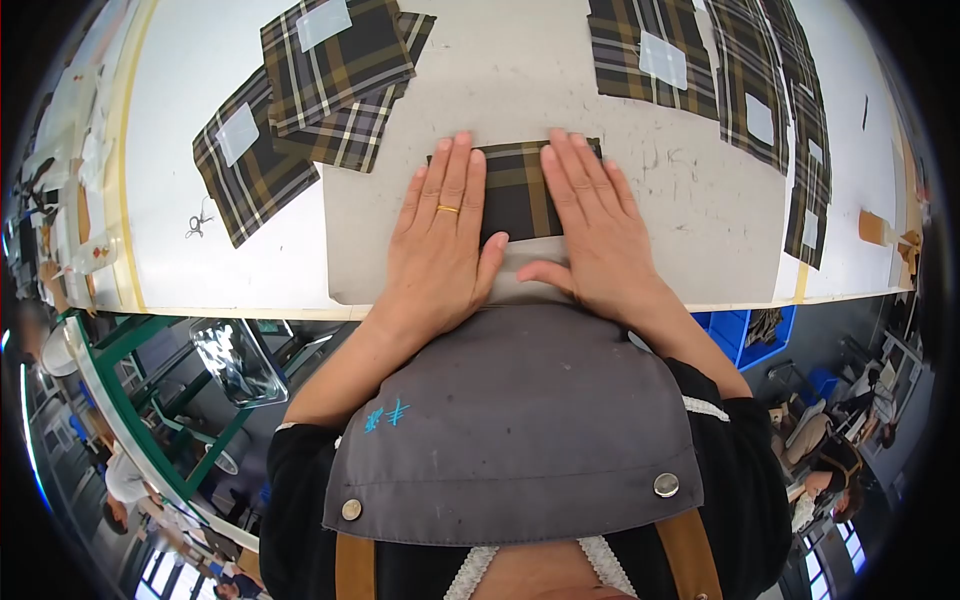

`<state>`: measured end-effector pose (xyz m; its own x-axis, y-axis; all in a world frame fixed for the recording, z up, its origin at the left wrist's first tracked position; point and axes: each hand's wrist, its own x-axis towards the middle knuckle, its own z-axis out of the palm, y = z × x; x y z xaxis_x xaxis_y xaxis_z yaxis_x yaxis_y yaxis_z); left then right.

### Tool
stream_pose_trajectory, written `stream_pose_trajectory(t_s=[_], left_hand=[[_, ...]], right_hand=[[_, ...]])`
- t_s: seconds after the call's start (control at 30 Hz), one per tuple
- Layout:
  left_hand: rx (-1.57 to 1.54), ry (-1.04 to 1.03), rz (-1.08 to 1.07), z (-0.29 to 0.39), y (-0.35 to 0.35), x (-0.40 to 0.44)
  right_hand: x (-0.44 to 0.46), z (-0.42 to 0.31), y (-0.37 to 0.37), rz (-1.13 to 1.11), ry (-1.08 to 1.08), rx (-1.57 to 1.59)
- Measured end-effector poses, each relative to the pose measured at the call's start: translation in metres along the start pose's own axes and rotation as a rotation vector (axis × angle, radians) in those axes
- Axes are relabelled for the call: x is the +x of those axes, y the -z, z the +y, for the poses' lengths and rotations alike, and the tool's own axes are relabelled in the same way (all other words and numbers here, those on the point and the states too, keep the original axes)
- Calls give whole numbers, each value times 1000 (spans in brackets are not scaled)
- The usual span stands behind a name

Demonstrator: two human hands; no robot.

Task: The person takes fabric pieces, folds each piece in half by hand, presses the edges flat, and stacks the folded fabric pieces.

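Note:
A dark plaid fabric piece [518, 195] with brown stripes lies on a grey board [700, 220] in front of me. My left hand [442, 220] rests flat over its left end, fingers stretched out, a ring on one finger. Over the right end lies my right hand [600, 215], also flat, with the thumb pointing inward. Both ends of the fabric are partly hidden under the hands.
Overlapping plaid pieces [335, 75] with whitish patches lie at the upper left, near small thread scissors [199, 220]. More plaid pieces [655, 55] lie at the upper right. A blue crate [768, 335] stands below the table edge at right. Other people are in the background.

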<state>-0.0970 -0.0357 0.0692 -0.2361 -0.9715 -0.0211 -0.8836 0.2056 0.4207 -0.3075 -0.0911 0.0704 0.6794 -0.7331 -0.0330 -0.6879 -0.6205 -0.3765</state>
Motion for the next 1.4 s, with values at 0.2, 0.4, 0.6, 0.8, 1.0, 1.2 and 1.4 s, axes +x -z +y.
stream_pose_trajectory(t_s=[0.2, 0.4, 0.6, 0.8, 1.0, 1.2, 1.4], left_hand=[[43, 37, 47, -3, 2, -10], [47, 60, 66, -4, 0, -11], [-10, 31, 86, -7, 3, -12], [-175, -36, 161, -16, 23, -11], [148, 220, 465, -47, 30, -12], [146, 229, 488, -58, 19, -14], [114, 225, 532, -58, 18, -14]], right_hand=[[-21, 17, 10, 28, -133, -102], [-26, -2, 18, -172, 29, -92], [-25, 19, 12, 77, -50, -56], [-6, 20, 11, 264, 165, 39], [-68, 54, 50, 358, 18, -110], [-89, 58, 78, 262, -127, -142], [62, 31, 77, 302, 331, -36]])
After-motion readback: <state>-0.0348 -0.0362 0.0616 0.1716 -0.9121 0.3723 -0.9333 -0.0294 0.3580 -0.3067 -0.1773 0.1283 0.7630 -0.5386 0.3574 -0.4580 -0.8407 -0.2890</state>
